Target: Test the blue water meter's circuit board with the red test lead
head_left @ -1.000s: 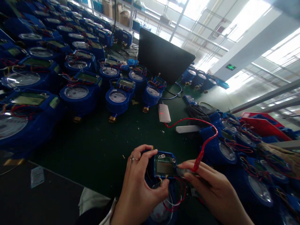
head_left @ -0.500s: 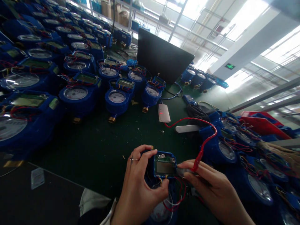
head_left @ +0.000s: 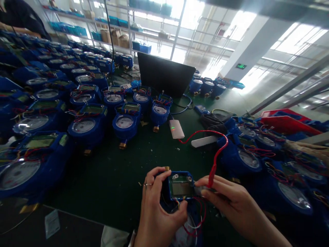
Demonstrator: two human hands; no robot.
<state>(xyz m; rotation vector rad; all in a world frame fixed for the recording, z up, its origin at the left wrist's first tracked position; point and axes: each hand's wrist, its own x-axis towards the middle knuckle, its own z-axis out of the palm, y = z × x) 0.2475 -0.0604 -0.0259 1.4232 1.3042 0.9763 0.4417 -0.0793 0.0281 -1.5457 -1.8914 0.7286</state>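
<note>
My left hand (head_left: 156, 212) grips a blue meter module (head_left: 181, 185) with a grey LCD screen, thumb below it and fingers curled over its left edge. My right hand (head_left: 231, 206) pinches a red clip (head_left: 211, 178) against the module's right side. A red wire (head_left: 205, 135) runs from the clip up and over to a white box (head_left: 176, 129) with a green light. Thin red and white wires hang under the module over a meter dial (head_left: 185, 236) near my body.
Rows of blue water meters (head_left: 84, 127) fill the green table (head_left: 108, 171) on the left; more lie heaped at right (head_left: 257, 157). A black laptop lid (head_left: 164, 73) stands behind. A white bar (head_left: 203, 141) and a red tray (head_left: 288, 121) lie to the right.
The view has tilted up, so the far shelves and more of the meter rows show. The white box's light reads green instead of red. Both hands keep the same hold.
</note>
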